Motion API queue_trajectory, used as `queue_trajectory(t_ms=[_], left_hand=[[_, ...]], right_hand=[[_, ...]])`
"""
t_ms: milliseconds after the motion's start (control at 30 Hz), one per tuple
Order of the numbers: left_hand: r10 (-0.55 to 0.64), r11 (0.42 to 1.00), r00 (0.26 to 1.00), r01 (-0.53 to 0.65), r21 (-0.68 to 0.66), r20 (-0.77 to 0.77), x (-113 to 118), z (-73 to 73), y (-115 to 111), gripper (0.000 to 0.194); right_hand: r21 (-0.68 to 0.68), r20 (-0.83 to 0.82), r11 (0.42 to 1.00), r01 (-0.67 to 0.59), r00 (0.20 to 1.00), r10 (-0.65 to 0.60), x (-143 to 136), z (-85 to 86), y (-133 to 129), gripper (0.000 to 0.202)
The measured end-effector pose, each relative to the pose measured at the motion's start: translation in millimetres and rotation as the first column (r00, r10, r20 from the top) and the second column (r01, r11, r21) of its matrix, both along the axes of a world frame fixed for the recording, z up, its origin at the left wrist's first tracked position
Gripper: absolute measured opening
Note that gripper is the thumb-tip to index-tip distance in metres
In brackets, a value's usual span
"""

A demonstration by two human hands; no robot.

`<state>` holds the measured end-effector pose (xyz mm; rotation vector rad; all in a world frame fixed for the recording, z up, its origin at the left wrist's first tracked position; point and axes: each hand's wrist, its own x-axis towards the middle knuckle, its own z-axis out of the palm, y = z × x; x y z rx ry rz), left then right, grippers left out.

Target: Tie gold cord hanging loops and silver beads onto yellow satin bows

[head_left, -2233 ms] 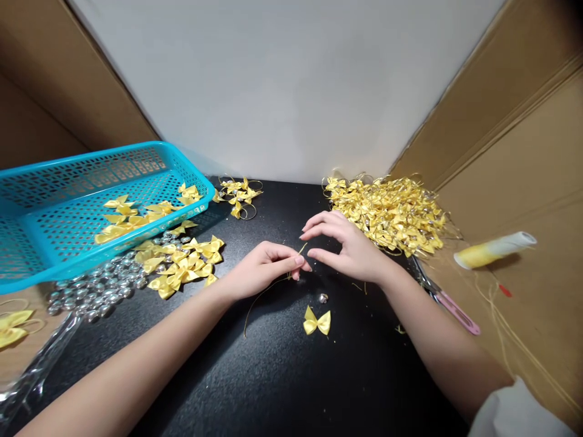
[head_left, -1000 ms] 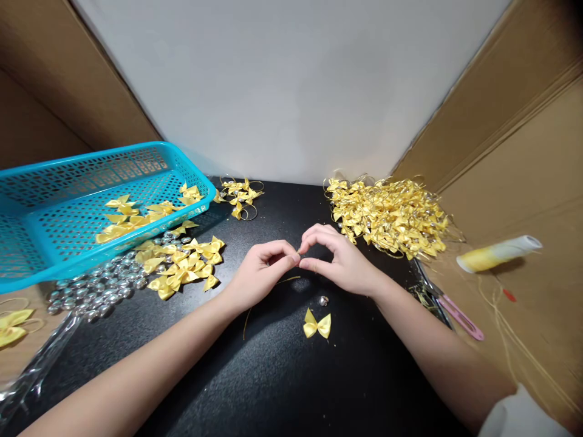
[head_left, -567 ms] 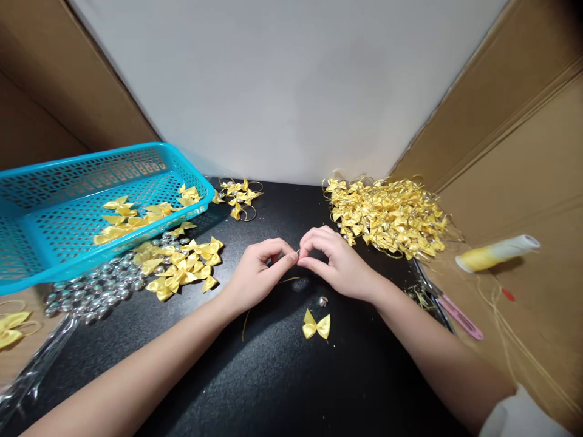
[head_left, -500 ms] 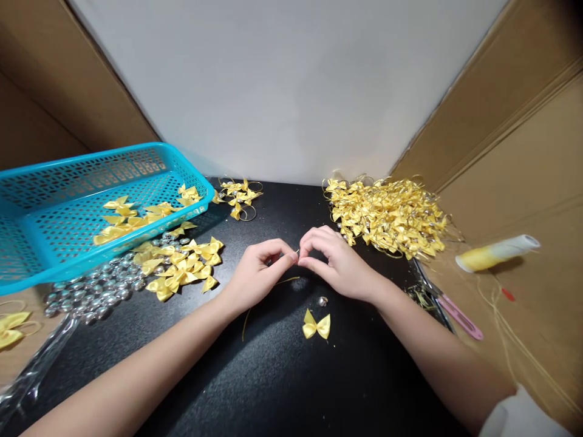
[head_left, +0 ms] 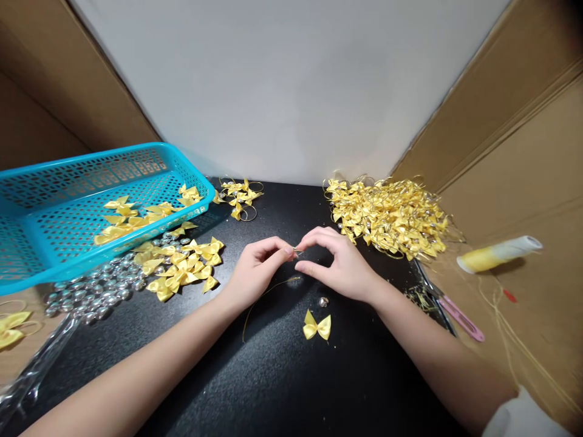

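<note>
Over the middle of the black tabletop, my left hand [head_left: 259, 270] pinches a thin gold cord between thumb and forefinger. A short bit of the cord [head_left: 297, 250] sticks out at the fingertips. My right hand [head_left: 342, 261] is beside it, forefinger at that cord end and thumb spread apart below. A curved strand of gold cord [head_left: 255, 305] trails under my left hand onto the table; where it joins the pinched bit is hidden. A small silver bell [head_left: 323, 301] and a yellow ribbon bow [head_left: 316, 326] lie just below my right hand.
At left stands a blue basket [head_left: 59, 209] with bows, beside silver bells [head_left: 102, 288] and loose bows [head_left: 186, 270]. Looped bows [head_left: 241, 195] lie at the back; a large heap [head_left: 387, 215] is at right. Pink-handled scissors [head_left: 460, 315] and a cord spool [head_left: 498, 253] lie far right.
My right thumb has parted from its forefinger, so that hand's pinch has loosened. More of the cord end shows between the hands. Bell and bow stay where they were.
</note>
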<state>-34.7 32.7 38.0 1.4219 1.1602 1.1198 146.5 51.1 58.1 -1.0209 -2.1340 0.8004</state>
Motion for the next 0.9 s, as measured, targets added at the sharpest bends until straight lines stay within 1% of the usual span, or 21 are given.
queue_trajectory(t_ms=[67, 167, 300, 367, 467, 533, 567, 600, 633, 667, 700, 733, 767, 833, 867, 900], left_hand=[[0.005, 1.0, 0.999, -0.004, 0.019, -0.042, 0, 0.6, -1, 0.022], [-0.016, 1.0, 0.995, 0.017, 0.014, -0.096, -2, 0.8, 0, 0.032], [-0.028, 0.999, 0.983, 0.033, 0.027, -0.18, -6, -0.7, 3, 0.037], [-0.055, 0.998, 0.975, 0.061, 0.024, -0.217, -9, -0.4, 5, 0.038], [-0.097, 0.994, 0.967, 0.105, 0.02, -0.235, -14, 3.9, 9, 0.038], [-0.107, 0.992, 0.963, 0.119, 0.034, -0.249, -18, 9.1, 11, 0.038], [-0.118, 0.991, 0.958, 0.131, 0.033, -0.262, -19, 12.0, 11, 0.038], [-0.141, 0.988, 0.95, 0.153, 0.023, -0.278, -20, 14.8, 10, 0.038], [-0.168, 0.984, 0.94, 0.179, 0.008, -0.295, -21, 17.5, 10, 0.039], [-0.192, 0.98, 0.931, 0.2, -0.007, -0.311, -21, 20.0, 8, 0.039], [-0.208, 0.977, 0.924, 0.214, -0.015, -0.322, -20, 22.3, 6, 0.039], [-0.214, 0.975, 0.919, 0.221, -0.016, -0.331, -20, 24.4, 5, 0.039], [-0.212, 0.975, 0.918, 0.221, -0.012, -0.336, -19, 26.4, 3, 0.039], [-0.195, 0.978, 0.921, 0.209, 0.006, -0.336, -19, 30.1, 1, 0.039], [-0.186, 0.979, 0.924, 0.202, 0.013, -0.335, -20, 31.6, 1, 0.039], [-0.178, 0.981, 0.926, 0.195, 0.019, -0.332, -21, 32.8, 2, 0.039]], right_hand=[[0.008, -0.054, 1.0, 0.018, 0.998, -0.018, -2, -2.3, -1, 0.005], [0.0, -0.098, 1.0, 0.028, 0.995, -0.028, -2, -2.4, 1, 0.012], [-0.152, -0.1, 0.987, -0.055, 0.994, 0.04, 6, 4.2, 7, 0.01], [-0.194, -0.046, 0.976, -0.096, 0.995, 0.089, 14, 9.1, 11, 0.009], [-0.157, 0.135, 0.981, -0.117, 0.981, 0.139, 29, 16.1, 18, 0.011], [-0.125, 0.273, 0.988, -0.095, 0.954, 0.127, 38, 18.6, 21, 0.009], [-0.109, 0.312, 0.992, -0.069, 0.945, 0.1, 40, 18.7, 22, 0.006], [-0.092, 0.316, 0.995, -0.038, 0.947, 0.065, 40, 17.8, 21, 0.002], [-0.081, 0.282, 0.997, -0.014, 0.959, 0.036, 37, 15.8, 19, 0.01], [-0.079, 0.213, 0.997, -0.005, 0.977, 0.021, 31, 13.0, 16, 0.02], [-0.09, 0.12, 0.996, -0.024, 0.992, 0.035, 24, 9.5, 12, 0.028], [-0.121, 0.023, 0.99, -0.07, 0.997, 0.073, 15, 5.6, 8, 0.032], [-0.172, -0.065, 0.978, -0.122, 0.992, 0.112, 7, 1.8, 4, 0.031], [-0.282, -0.186, 0.941, -0.188, 0.973, 0.139, -6, -3.8, -2, 0.016], [-0.323, -0.219, 0.926, -0.196, 0.967, 0.129, -9, -4.9, -4, 0.012], [-0.346, -0.234, 0.919, -0.187, 0.966, 0.109, -9, -4.7, -3, 0.013]])
